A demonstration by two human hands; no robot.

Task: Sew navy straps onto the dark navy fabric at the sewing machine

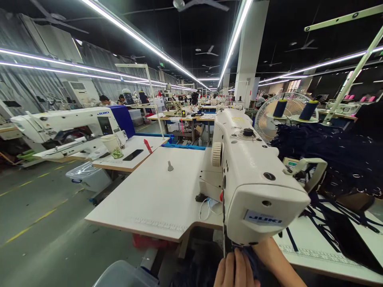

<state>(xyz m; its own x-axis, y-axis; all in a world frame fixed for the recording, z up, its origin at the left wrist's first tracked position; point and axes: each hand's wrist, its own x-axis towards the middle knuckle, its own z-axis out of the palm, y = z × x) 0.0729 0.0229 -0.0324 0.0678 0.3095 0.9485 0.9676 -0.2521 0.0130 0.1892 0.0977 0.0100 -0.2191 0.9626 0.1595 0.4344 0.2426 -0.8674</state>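
Observation:
A white sewing machine (254, 167) with a JUKI label rises in front of me, its head towards me. Just below that head, my left hand (235, 271) has its fingers close together and bent over navy fabric (253, 261), gripping its edge. My right hand (265, 249) reaches in from the right under the machine head; the forearm and wrist show, but its fingers are hidden. The needle area is also out of sight behind the head.
A white worktable (149, 191) extends left, with a small grey peg (170, 166) on it. To the right lie a navy strap pile (329, 155) and a dark phone-like slab (353, 239). Behind are thread cones (308, 110) and a fan (263, 115). A plastic bin (125, 275) stands lower left.

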